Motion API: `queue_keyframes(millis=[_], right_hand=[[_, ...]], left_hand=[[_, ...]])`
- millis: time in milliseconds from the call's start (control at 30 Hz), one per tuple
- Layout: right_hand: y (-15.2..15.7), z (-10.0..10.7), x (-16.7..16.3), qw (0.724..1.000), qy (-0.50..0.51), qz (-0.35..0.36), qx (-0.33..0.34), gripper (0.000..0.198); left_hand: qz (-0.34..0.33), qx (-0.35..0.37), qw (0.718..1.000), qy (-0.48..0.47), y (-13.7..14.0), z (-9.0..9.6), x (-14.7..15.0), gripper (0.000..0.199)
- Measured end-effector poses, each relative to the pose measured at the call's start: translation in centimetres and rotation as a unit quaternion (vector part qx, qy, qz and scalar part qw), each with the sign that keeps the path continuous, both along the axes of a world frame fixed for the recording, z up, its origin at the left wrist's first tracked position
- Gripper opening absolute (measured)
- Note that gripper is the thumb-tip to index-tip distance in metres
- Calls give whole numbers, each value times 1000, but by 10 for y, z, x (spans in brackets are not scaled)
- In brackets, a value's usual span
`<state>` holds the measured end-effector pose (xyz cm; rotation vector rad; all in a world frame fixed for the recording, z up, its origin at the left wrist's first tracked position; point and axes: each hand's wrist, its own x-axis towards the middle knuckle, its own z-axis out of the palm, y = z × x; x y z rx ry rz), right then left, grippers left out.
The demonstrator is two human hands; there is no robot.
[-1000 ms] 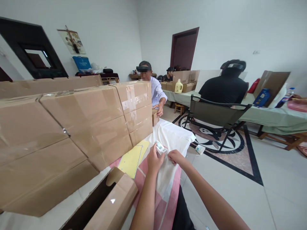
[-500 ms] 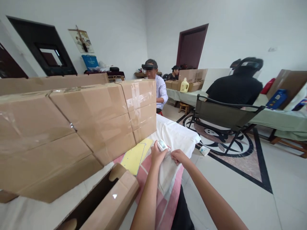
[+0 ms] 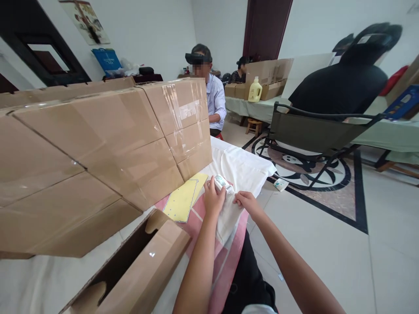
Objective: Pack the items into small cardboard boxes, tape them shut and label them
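My left hand (image 3: 214, 198) is wrapped around a small white pack with green print (image 3: 222, 184), held tilted over the table's near edge. Just right of it, my right hand (image 3: 245, 201) is closed in a pinch close to the pack's lower end; what lies between those fingertips is too small to make out. Beneath both hands hangs a pale cloth (image 3: 225, 224) over a pink checked cloth (image 3: 196, 231). A yellow sheet with a wavy blue border (image 3: 183, 198) lies left of my left hand.
Stacked taped cartons (image 3: 131, 135) form a wall on the left. An open cardboard box (image 3: 144, 266) stands in front of them. A person in a light shirt (image 3: 215, 98) sits beyond the cartons. Another in black (image 3: 340, 83) sits on a folding chair (image 3: 314, 135) at right.
The view has tilted down and shifted, so the room appears higher. My left hand still holds the white pack, which has turned slightly; my right hand stays pinched beside it.
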<state>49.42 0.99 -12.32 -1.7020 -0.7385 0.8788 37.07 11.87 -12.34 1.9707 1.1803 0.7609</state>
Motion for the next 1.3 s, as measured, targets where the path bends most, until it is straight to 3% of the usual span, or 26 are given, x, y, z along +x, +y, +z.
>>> queue_keyframes(millis=[233,533,667,1000,1300], right_hand=[[7,-2,-5,993,-113,6,-45,27],[19,5,-6,953,-261,24,-153,31],[19,9,-5,939,-288,53,-182,29],[20,10,1,930,-311,89,-176,28],[17,13,-4,918,-346,64,-180,36]], left_hand=[[3,25,1000,14,2,-4,4,70],[-6,58,998,-7,4,-10,6,67],[0,52,999,-7,3,-14,6,76],[-125,57,990,39,4,-12,-5,112],[-87,90,990,61,4,-15,2,109]])
